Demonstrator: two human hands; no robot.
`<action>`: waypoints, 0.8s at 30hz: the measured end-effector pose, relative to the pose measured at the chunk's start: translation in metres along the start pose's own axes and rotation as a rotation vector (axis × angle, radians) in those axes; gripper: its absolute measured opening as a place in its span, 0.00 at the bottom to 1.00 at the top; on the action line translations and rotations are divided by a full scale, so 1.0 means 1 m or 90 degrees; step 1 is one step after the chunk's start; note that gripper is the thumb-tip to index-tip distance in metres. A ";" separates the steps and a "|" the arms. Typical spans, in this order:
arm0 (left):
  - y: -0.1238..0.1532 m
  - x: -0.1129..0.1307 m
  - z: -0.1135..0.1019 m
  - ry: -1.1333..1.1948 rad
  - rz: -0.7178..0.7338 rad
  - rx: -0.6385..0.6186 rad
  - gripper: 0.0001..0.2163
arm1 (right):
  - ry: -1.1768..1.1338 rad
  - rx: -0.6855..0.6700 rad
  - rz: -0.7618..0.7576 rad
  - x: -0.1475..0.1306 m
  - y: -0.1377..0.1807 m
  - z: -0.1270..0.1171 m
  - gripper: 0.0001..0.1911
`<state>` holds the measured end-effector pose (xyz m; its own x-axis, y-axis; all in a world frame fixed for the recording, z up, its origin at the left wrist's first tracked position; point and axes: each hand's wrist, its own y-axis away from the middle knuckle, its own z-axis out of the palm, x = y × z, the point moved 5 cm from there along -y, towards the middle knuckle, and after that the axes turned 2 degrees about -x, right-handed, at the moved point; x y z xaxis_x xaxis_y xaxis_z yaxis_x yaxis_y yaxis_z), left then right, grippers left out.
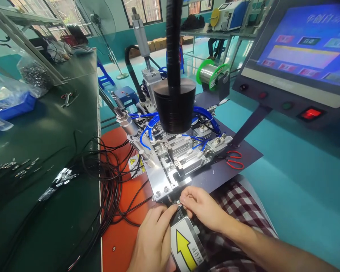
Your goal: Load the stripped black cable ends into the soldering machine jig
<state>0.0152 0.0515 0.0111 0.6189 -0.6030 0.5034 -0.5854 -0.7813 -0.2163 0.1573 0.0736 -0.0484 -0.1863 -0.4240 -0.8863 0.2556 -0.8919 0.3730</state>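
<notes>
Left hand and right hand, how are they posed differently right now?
The left hand points up and to the right; the right hand points left. The left hand enters from the bottom edge, while the right hand shows a long stretch of bare forearm. The left hand sits lower in view than the right hand. Both are bare and close together at the machine.

Pretty tight up front: the left hand and right hand sit close together at the machine's near edge, metal dead ahead and a fat black hood hanging above. Left side's a mess of black cables — easy snag — while the right has more room over the dark plate, past some red-handled pliers.
</notes>
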 end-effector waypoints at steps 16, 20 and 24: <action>-0.010 0.011 -0.015 -0.029 -0.057 0.047 0.13 | -0.136 -0.007 0.004 0.010 0.002 0.011 0.21; 0.017 0.002 -0.026 -0.051 -0.094 0.053 0.13 | -0.136 -0.021 0.007 0.013 -0.001 0.008 0.20; 0.059 -0.016 -0.012 -0.194 -0.111 0.035 0.18 | -0.144 -0.028 0.012 0.013 -0.001 0.008 0.19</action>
<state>-0.0353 0.0174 0.0000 0.8396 -0.4742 0.2651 -0.4340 -0.8789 -0.1978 0.1471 0.0672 -0.0580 -0.3874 -0.4692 -0.7935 0.3014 -0.8779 0.3719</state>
